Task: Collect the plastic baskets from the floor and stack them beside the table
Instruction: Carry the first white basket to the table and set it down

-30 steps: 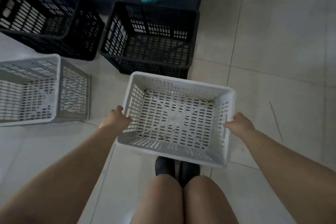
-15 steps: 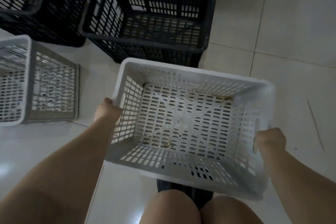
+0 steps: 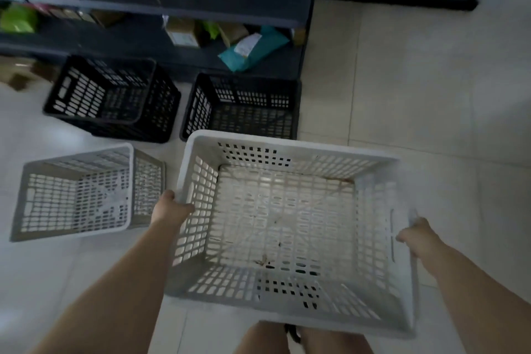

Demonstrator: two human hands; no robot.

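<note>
White plastic basket (image 3: 290, 227), empty and open side up, is being held off the tiled floor (image 3: 416, 100) in front of the person's knees, carried between both bare hands. The left hand (image 3: 172, 208) is gripping the rim of the left short wall, fingers curled over the edge; the right hand (image 3: 416, 236) is gripping the opposite wall beside its slotted handle hole, fingers wrapped around the rim. Perforated walls and a lattice bottom suggest a light, fairly stiff shell that may flex a little when lifted by one side, so the two short-end rims or handle slots look like the safest holds. Smooth plastic could slip in a loose grip, though it seems in no danger of breaking.

Just beyond the left hand, a second pale basket (image 3: 77, 195) is sitting on the floor, appearing to be two nested together, though the blur makes this hard to confirm. Farther on, a lone black basket (image 3: 241, 109) is standing upright just beyond the carried basket's far rim, and to its left a black pair (image 3: 112, 98) is sitting one inside the other, slightly askew. Behind them all, dark shelving (image 3: 172, 0) loaded with boxes and parcels is filling the background. By the look of it, several baskets are waiting to be gathered.
</note>
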